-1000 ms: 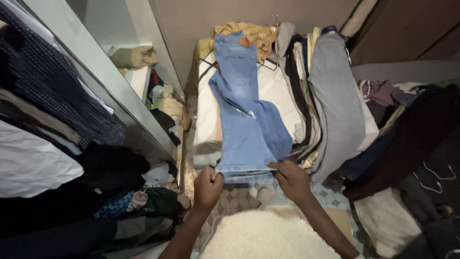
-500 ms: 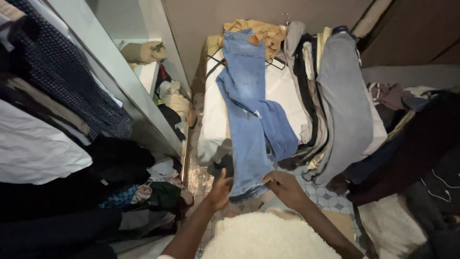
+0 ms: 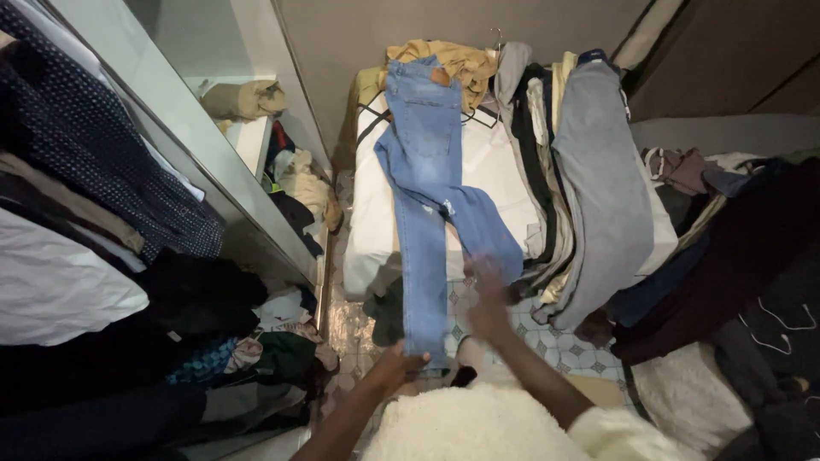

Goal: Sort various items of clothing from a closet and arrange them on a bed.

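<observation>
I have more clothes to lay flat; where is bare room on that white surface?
Bare patches lie either side of the blue jeans: a strip along the white surface at its left edge, and another between jeans and grey trousers. Right of those, piled clothes crowd everything.

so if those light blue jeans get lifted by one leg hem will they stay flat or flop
Likely flop: the jeans already drape limply over the white bed edge, one leg bent sideways. Probably fairly heavy cloth, hanging straight down where the left hand meets the hem. Unlikely to slip; the denim looks matte.
</observation>
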